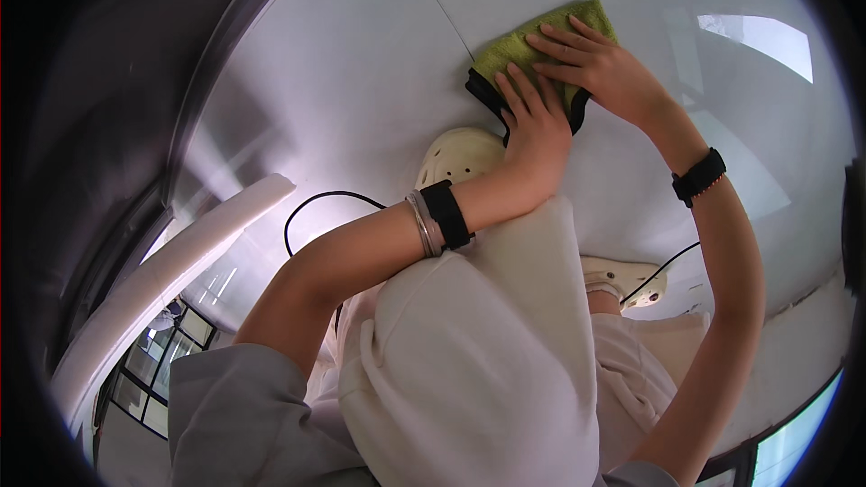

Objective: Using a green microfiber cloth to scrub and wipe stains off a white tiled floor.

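A folded olive-green towel [504, 57] with black edging lies flat against a glossy pale surface [338, 61]. My left hand [539, 125] rests on its lower part, palm down, fingers somewhat apart. Beside it, on the upper right part of the towel, my right hand [599, 74] is spread flat. The fingers of the two hands nearly meet. Neither hand visibly pinches the cloth; my left thumb is not clearly seen. A thin dark seam [436, 0] in the surface runs to the towel's upper left edge.
Pale clogs with holes are on my feet, one [460, 152] just below the towel, the other [636, 277] lower right. A thin black cable [325, 196] loops left of my forearm. A long pale curved strip [176, 270] and a large dark glossy curved body [101, 115] are at the left.
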Action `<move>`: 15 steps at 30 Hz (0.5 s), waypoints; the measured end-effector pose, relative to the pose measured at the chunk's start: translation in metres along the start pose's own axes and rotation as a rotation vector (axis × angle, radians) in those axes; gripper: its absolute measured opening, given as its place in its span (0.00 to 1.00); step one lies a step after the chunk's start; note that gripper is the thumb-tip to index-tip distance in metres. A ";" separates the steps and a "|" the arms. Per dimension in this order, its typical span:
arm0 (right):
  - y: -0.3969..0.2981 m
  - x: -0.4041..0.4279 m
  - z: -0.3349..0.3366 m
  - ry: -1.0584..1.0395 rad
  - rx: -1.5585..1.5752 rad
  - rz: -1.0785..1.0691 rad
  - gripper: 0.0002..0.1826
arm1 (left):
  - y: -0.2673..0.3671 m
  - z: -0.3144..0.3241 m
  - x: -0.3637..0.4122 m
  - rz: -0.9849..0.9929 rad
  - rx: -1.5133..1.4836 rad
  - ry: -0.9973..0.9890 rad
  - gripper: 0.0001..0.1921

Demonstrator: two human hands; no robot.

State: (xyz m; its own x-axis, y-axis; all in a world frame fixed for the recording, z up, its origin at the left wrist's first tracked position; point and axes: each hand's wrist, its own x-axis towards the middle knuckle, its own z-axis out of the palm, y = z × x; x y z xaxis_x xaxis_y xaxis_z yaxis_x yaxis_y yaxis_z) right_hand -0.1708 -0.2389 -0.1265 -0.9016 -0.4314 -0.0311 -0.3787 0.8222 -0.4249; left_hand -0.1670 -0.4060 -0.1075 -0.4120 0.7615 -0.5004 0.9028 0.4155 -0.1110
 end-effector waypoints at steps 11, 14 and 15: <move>-0.028 -0.047 -0.007 0.029 0.026 0.124 0.18 | 0.030 0.004 -0.018 0.015 -0.143 0.127 0.30; -0.036 -0.061 -0.006 0.051 0.048 0.169 0.18 | 0.034 -0.004 -0.025 0.047 -0.188 0.053 0.31; -0.038 -0.064 -0.005 0.061 0.039 0.173 0.18 | 0.034 -0.006 -0.025 0.050 -0.230 0.055 0.30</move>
State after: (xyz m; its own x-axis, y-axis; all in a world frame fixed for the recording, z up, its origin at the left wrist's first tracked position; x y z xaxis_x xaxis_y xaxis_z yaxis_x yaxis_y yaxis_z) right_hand -0.1002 -0.2404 -0.1036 -0.9641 -0.2604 -0.0529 -0.2093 0.8668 -0.4526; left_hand -0.1270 -0.4080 -0.0934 -0.3796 0.8072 -0.4519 0.8729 0.4744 0.1140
